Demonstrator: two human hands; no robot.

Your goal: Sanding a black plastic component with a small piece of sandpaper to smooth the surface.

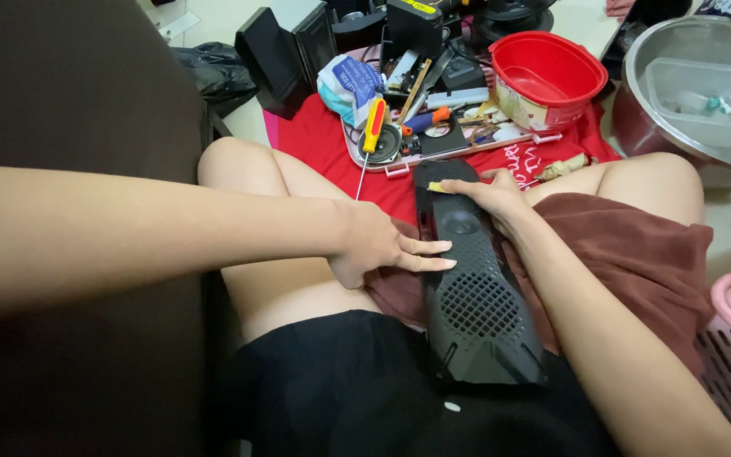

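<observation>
steadying the long black plastic grille panel [475, 279] on the lap, left hand [378, 245] lays fingers together flat; right hand [488, 196] should keep its fingers clamped on the top edge.

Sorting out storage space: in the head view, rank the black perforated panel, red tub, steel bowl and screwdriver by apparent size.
1. black perforated panel, though it lies nearest the camera
2. steel bowl, cut off by the frame edge, so unsure against the panel
3. red tub
4. screwdriver
</observation>
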